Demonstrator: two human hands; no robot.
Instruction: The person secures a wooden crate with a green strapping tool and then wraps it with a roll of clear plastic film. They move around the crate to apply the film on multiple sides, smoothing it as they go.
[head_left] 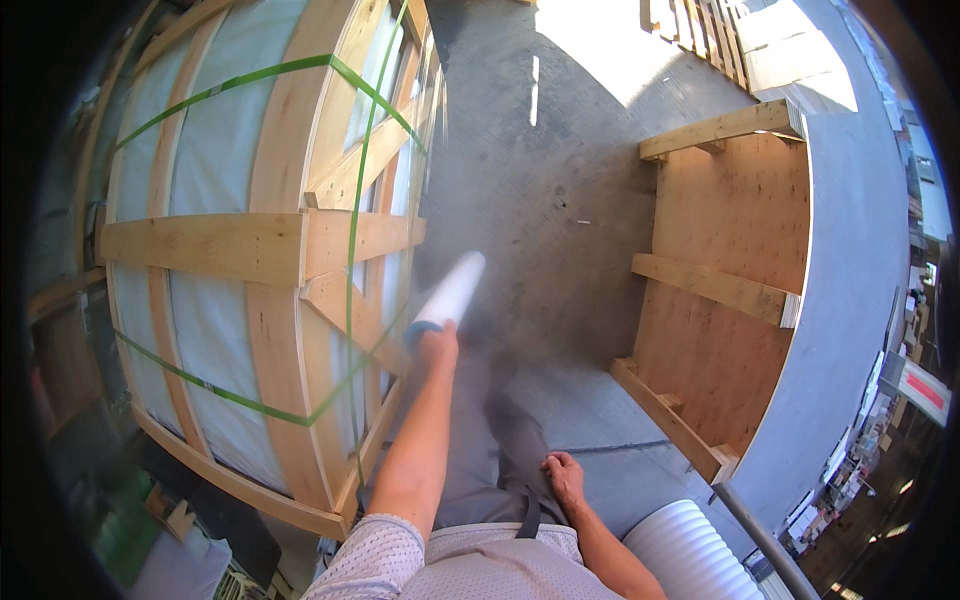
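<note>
My left hand (438, 347) is closed around the lower end of a roll of white stretch film (452, 290), which has a blue end. The roll tilts up and to the right, beside a tall wooden crate (200, 246). White sheeting (210, 180) shows between the crate's slats, and green strapping (265, 72) runs around it. A small gap seems to lie between roll and crate, though I cannot tell for sure. Down by my right thigh hangs my right hand (567, 478), its fingers curled and nothing visible in them.
A plywood panel with wooden runners (720, 290) stands on edge to the right. Concrete floor (530, 200) lies between it and the crate. At the lower right are a ribbed white roll (690, 550) and a dark metal bar (765, 540). Slatted pallets (710, 35) lie far off.
</note>
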